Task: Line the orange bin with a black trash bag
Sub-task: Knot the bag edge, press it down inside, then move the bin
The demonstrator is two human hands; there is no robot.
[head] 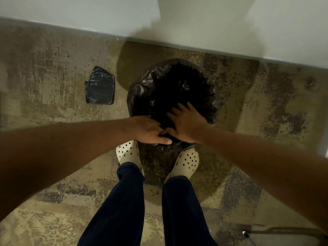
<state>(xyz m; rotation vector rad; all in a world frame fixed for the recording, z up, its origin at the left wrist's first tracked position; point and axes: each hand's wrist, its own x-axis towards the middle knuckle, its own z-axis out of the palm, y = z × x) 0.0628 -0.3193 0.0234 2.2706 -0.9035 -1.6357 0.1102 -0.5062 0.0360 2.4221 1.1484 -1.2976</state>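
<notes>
A black trash bag [177, 86] lies spread over a round bin on the floor in front of my feet; its plastic hangs over the rim all round, so the bin's orange colour is hidden. My left hand [150, 129] pinches the bag's edge at the near rim. Beside it, my right hand [186, 121] rests flat with fingers spread on the bag, just inside the near rim. The two hands touch each other.
A folded black plastic bag [100, 86] lies on the patterned carpet to the left of the bin. A pale wall with a grey baseboard [88, 31] runs behind the bin. A metal leg [248, 237] shows at the bottom right.
</notes>
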